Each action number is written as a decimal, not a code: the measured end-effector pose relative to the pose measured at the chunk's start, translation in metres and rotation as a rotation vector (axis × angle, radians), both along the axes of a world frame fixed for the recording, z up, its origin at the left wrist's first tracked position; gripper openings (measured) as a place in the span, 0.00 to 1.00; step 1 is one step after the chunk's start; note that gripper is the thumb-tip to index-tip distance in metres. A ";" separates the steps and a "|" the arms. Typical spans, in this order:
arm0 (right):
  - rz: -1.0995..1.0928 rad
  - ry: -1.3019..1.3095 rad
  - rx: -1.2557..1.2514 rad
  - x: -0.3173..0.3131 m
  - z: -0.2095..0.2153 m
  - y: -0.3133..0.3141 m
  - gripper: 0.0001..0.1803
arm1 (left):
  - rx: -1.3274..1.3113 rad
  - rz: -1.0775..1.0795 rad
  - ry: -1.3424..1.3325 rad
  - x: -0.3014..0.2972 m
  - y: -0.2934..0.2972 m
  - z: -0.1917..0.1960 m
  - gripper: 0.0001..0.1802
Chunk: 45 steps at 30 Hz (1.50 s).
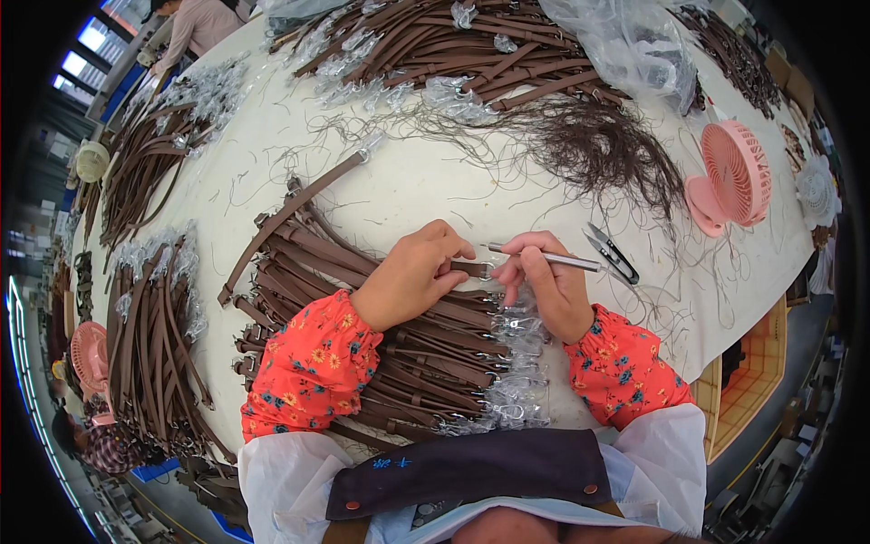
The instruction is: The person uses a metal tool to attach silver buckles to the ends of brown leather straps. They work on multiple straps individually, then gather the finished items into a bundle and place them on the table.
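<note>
Your left hand (pixel 412 276) pins a brown strap (pixel 467 268) on the counter (pixel 408 181); your right hand (pixel 544 281) pinches a metal tool (pixel 544 257) at its ring.

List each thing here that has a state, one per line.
Left hand: closed on a brown strap end.
Right hand: gripping a thin metal tool, tip at the strap's ring.
Strap pile: lying flat under both hands.
Snips: lying unheld on the table.
Pink fan: standing upright; running or not, cannot tell.

Left hand (pixel 412 276) fingers pinch brown strap (pixel 471 269) end; right hand (pixel 544 281) fingers grip metal tool (pixel 544 257), tip beside strap ring; snips (pixel 612 254) just beyond.
</note>
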State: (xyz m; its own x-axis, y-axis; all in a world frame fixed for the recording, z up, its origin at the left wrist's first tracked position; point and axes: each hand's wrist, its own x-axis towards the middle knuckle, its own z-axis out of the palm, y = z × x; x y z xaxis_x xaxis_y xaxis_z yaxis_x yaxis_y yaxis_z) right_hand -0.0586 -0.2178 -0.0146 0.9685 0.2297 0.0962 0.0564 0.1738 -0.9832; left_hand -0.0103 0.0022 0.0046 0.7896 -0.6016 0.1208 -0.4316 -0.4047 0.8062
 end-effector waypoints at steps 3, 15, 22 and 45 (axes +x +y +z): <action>-0.020 -0.011 -0.019 0.002 0.000 0.000 0.18 | 0.024 -0.018 -0.009 0.003 0.003 -0.003 0.09; 0.042 0.132 -0.058 0.001 0.005 -0.002 0.20 | -0.015 0.009 0.196 0.009 0.010 0.001 0.09; 0.003 0.100 -0.028 0.001 0.003 0.000 0.20 | 0.042 0.006 0.002 0.003 0.002 -0.005 0.07; 0.066 0.165 -0.101 0.002 0.006 0.000 0.20 | -0.053 -0.001 0.264 0.009 0.008 -0.002 0.03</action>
